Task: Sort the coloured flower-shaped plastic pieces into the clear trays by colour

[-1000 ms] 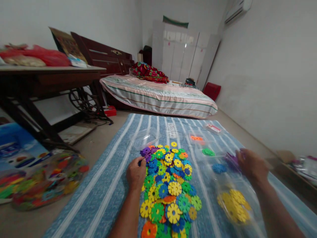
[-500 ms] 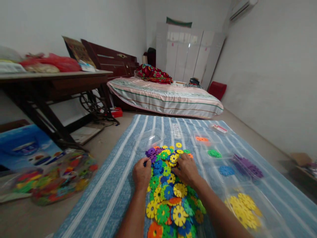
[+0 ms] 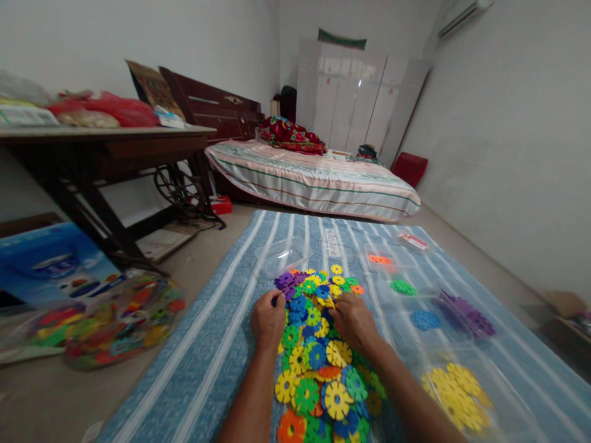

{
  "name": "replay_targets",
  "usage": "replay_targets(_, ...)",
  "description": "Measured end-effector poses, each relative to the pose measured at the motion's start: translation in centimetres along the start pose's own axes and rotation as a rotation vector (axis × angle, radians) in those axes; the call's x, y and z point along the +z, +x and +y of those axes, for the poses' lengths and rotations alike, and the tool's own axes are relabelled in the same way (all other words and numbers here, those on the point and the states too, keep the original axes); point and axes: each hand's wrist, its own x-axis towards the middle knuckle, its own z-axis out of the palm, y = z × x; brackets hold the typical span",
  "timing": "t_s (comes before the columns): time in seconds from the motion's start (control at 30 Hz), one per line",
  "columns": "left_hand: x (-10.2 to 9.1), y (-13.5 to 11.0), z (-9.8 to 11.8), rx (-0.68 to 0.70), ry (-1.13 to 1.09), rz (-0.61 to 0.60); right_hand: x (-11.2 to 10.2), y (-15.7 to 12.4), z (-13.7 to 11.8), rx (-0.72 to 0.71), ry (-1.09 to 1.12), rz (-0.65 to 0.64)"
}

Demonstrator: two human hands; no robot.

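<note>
A long pile of notched plastic discs (image 3: 317, 355) in yellow, green, blue, orange and purple lies between my hands. My left hand (image 3: 268, 321) is closed at the pile's left edge, beside some purple discs (image 3: 289, 283). A dark blue disc (image 3: 276, 301) shows in part between its thumb and fingers. My right hand (image 3: 354, 321) reaches over the right side of the pile. Its thumb and fingers pinch the edge of a yellow disc (image 3: 330, 303), partly hidden by the fingers.
Clear plastic boxes to the right hold sorted discs: orange (image 3: 380, 260), green (image 3: 403, 287), blue (image 3: 425, 320), purple (image 3: 466, 312) and yellow (image 3: 457, 394). Another clear box (image 3: 282, 255) stands behind the pile. A striped cloth (image 3: 217, 344) covers the table. Bagged toy pieces (image 3: 124, 326) lie at left.
The view has shifted slightly. My right hand's fingers have drawn together on a yellow disc and moved a little down the pile. My left hand stays at the left edge.
</note>
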Motion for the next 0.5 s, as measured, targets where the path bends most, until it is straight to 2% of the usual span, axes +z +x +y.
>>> replay_targets(0.1, 0.0, 0.0, 0.2, 0.001, -0.007, -0.002, 0.0, -1.2, 0.5, -0.041, 0.168, 0.117)
replay_targets(0.17, 0.0, 0.0, 0.3, -0.001, -0.007, -0.001, -0.5, -1.8, 0.4, -0.015, 0.290, 0.149)
replay_targets(0.37, 0.0, 0.1, 0.4, -0.003, -0.013, 0.011, -2.3, -2.8, -0.5, 0.210, 0.596, 0.117)
replay_targets(0.5, 0.1, 0.1, 0.4, 0.000, -0.006, 0.010, -2.2, -3.2, -0.6, 0.283, 0.656, 0.114)
